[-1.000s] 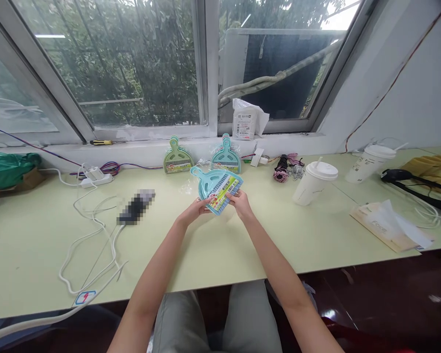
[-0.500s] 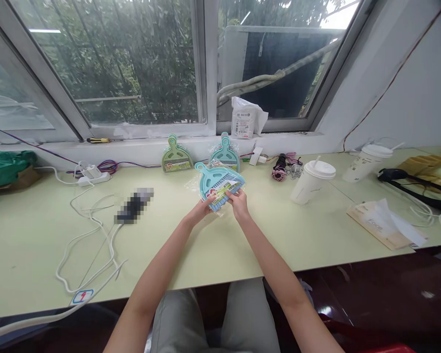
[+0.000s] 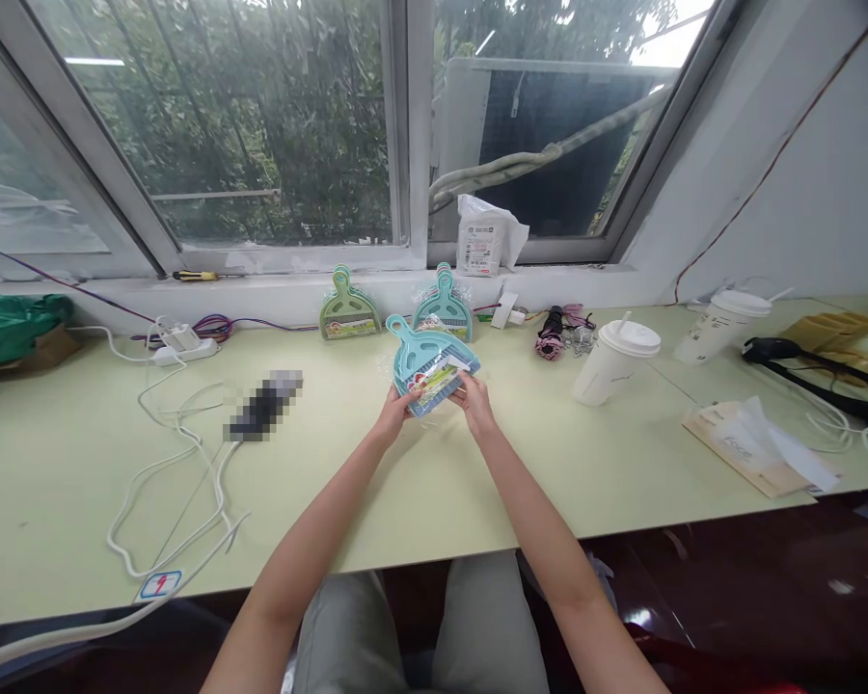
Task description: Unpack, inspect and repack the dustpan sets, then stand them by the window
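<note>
A light blue dustpan and brush set (image 3: 434, 366), in clear plastic with a printed label, is held above the table, tilted with its handle toward the upper left. My left hand (image 3: 394, 413) grips its lower left edge, thumb on the front. At the lower right edge, my right hand (image 3: 474, 400) pinches it. Behind it a similar blue set (image 3: 443, 306) stands against the wall under the window. A green set (image 3: 347, 310) leans upright to its left. The fingers behind the held set are hidden.
Two white lidded cups (image 3: 611, 361) with straws, a paper packet (image 3: 752, 448) and black-framed glasses are on the right. Pink and black cords lie behind. White cables (image 3: 217, 472), a pixelated item (image 3: 264, 405) and a power strip (image 3: 184, 352) are on the left.
The held set has turned slightly, its face now flatter to view. My left hand has shifted a little up its left edge, and my right hand slightly right and down.
</note>
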`<state>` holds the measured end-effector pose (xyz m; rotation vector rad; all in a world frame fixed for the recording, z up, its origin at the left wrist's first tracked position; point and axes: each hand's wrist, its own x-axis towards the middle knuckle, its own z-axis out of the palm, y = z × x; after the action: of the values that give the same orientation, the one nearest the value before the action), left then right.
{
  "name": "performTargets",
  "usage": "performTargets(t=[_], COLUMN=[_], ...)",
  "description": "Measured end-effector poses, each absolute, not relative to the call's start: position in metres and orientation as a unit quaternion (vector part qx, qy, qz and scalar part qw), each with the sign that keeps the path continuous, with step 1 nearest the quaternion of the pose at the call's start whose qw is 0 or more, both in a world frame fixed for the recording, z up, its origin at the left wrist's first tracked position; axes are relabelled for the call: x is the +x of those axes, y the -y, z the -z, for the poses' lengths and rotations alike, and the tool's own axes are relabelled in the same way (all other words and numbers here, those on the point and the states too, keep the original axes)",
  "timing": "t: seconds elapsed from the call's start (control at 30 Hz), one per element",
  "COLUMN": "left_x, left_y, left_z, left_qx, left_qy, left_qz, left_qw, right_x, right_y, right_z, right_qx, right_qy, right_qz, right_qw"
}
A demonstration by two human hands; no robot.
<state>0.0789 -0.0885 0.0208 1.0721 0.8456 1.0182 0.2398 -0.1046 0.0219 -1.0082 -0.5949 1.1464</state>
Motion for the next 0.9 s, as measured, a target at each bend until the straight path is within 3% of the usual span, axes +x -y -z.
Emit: performTargets(t=[0.27, 0.9], left_x=[0.075, 0.068], left_y=[0.089, 0.087], left_z=[-0.021, -0.024], left_qx=[0.512, 0.512], left_qy=[-0.349, -0.333], left_qz=[-0.422, -0.438], left_qw=[0.661, 0.659], right_x=[0.251, 0.237], right_y=[0.101, 0.105], right_z=[-0.018, -0.021], right_qx=[-0.481, -0.414], right_qy=[0.186, 0.312], right_qz=[-0.482, -0.514], right_qw=[0.709, 0.684])
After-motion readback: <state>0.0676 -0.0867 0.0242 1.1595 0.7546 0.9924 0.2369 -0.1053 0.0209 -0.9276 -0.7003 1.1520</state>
